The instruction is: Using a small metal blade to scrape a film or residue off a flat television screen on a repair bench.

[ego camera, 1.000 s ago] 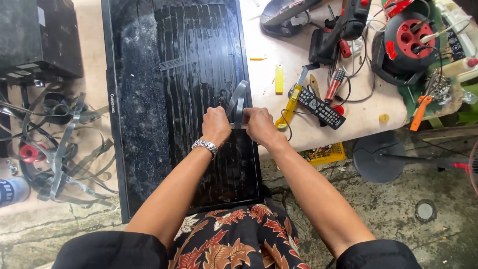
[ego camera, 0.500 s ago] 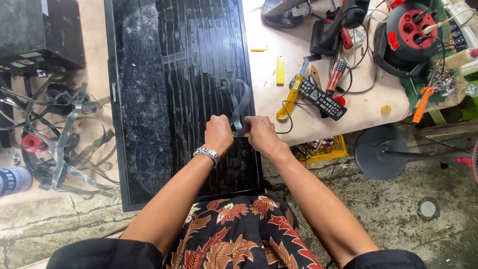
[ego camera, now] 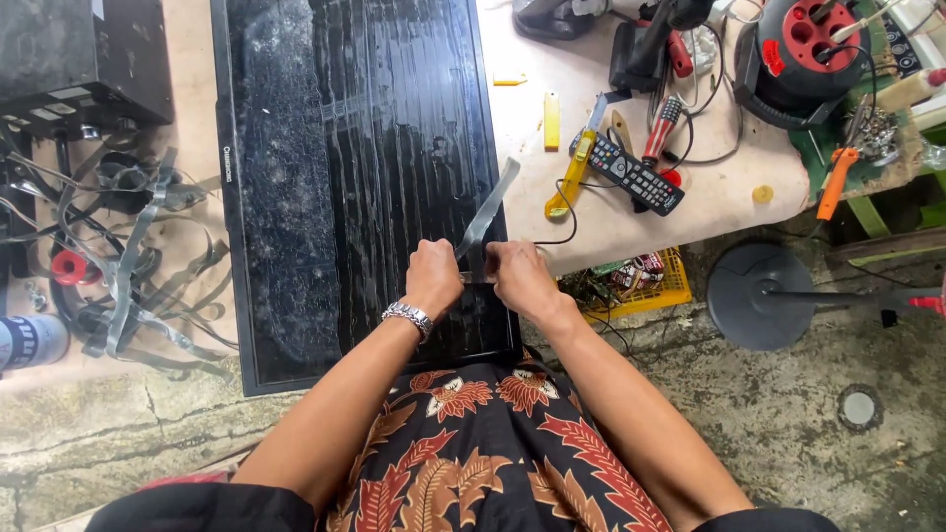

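Note:
A large black flat screen panel (ego camera: 335, 167) lies face up on the low workbench, its surface streaked with residue. My left hand (ego camera: 434, 278), with a metal watch at the wrist, and my right hand (ego camera: 517, 276) meet over the panel's near right part. Both pinch the lower end of a thin grey film strip (ego camera: 490, 209) that rises from the screen toward the upper right.
A remote control (ego camera: 628, 173), yellow cutter (ego camera: 570, 177), screwdrivers, a red cable reel (ego camera: 803, 44) and cables lie on the bench to the right. Peeled strips and red tape (ego camera: 71, 266) pile at left beside a black box (ego camera: 79, 59). A fan base (ego camera: 759, 296) stands on the floor.
The view has shifted slightly; my hands stay together on the strip, which now stands longer and more lifted off the screen.

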